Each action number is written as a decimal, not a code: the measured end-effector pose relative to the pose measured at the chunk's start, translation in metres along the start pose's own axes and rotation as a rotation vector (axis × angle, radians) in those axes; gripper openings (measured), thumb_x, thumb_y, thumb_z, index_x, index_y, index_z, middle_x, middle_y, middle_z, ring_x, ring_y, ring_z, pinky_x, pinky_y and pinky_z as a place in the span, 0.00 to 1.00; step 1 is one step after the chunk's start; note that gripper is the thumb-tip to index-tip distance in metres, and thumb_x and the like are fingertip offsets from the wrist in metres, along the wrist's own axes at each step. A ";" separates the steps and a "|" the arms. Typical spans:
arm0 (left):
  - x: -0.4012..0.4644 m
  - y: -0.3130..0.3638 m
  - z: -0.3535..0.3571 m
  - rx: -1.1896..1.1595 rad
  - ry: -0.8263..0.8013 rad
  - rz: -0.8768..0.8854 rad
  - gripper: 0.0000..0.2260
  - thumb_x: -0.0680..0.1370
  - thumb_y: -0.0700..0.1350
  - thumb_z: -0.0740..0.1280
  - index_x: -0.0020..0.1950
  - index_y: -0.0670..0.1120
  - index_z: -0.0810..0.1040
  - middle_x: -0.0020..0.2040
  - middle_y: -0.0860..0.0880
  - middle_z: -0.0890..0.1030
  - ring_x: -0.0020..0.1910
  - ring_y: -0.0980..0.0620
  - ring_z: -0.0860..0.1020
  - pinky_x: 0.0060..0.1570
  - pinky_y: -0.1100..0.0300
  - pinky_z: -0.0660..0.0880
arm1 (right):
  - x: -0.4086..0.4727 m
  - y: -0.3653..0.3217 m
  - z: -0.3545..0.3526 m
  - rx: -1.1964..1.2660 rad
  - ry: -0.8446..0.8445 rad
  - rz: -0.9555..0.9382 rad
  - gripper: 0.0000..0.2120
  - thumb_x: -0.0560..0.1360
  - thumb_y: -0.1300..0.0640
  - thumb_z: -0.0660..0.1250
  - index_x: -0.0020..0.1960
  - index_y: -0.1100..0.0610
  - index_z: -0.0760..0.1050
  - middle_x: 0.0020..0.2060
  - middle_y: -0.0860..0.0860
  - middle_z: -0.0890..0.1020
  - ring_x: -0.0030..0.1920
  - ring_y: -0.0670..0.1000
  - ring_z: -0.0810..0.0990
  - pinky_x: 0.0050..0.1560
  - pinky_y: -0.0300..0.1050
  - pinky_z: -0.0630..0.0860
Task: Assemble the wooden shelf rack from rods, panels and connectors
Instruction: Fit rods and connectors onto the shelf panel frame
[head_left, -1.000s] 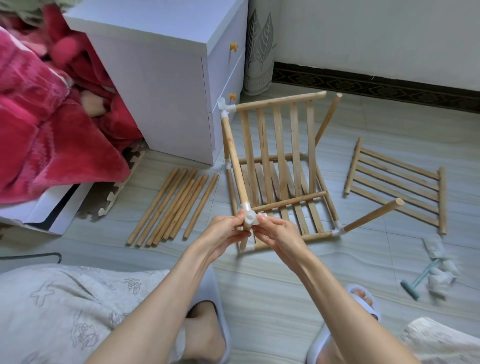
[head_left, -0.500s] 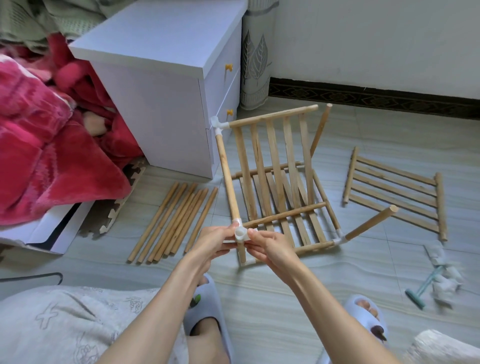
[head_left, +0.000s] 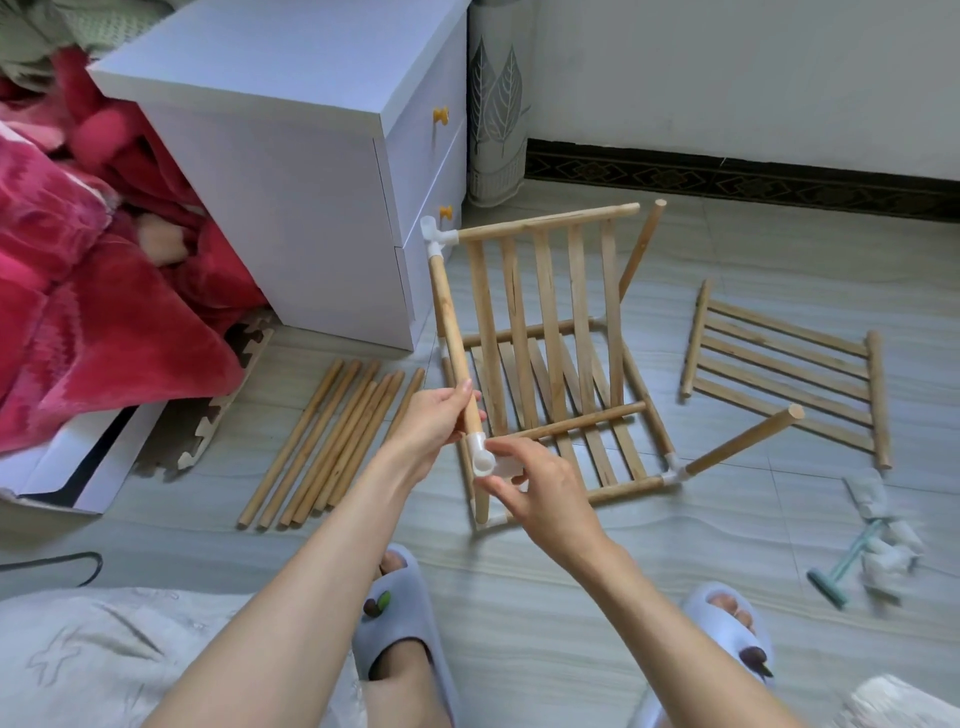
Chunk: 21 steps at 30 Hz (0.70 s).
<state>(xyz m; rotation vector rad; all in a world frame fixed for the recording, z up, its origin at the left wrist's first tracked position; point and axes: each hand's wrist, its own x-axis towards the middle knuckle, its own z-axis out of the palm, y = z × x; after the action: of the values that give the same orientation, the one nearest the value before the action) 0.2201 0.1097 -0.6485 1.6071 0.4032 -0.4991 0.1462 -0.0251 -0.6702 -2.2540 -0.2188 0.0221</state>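
Left hand grips rack rod; right hand pinches white connector at its lower end. Spare rods left, loose panel right, nightstand behind. Mallet blurred.

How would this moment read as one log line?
left hand: grips rod | right hand: pinches connector | spare panel: on floor

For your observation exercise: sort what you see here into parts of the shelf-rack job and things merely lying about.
Job: half-built rack; white connector held by both hands; loose rods; spare slatted panel.
Lying about: white cabinet; red blanket; green tool.
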 end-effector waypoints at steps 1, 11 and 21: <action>0.002 -0.002 0.000 -0.020 0.001 0.002 0.14 0.81 0.48 0.58 0.47 0.42 0.79 0.37 0.46 0.79 0.36 0.53 0.76 0.40 0.61 0.73 | 0.000 0.001 0.002 -0.045 0.017 -0.062 0.20 0.73 0.49 0.68 0.61 0.56 0.75 0.52 0.49 0.81 0.51 0.48 0.79 0.50 0.43 0.77; 0.004 -0.009 -0.004 -0.118 0.004 -0.006 0.14 0.82 0.48 0.58 0.45 0.42 0.78 0.36 0.46 0.77 0.29 0.55 0.76 0.30 0.66 0.74 | 0.006 0.011 0.011 -0.166 0.049 -0.212 0.22 0.72 0.42 0.61 0.59 0.53 0.77 0.42 0.48 0.82 0.43 0.50 0.78 0.40 0.49 0.76; 0.007 -0.009 -0.016 0.008 0.029 0.096 0.13 0.82 0.49 0.57 0.54 0.44 0.79 0.37 0.50 0.77 0.37 0.57 0.74 0.41 0.65 0.72 | 0.005 0.066 -0.014 -0.026 -0.189 0.180 0.28 0.74 0.36 0.57 0.68 0.50 0.68 0.59 0.44 0.76 0.58 0.41 0.73 0.60 0.41 0.72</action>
<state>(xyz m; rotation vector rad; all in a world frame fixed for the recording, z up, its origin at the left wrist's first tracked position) 0.2220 0.1258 -0.6590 1.6353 0.3448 -0.4054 0.1625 -0.0765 -0.7117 -2.2911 -0.1162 0.3307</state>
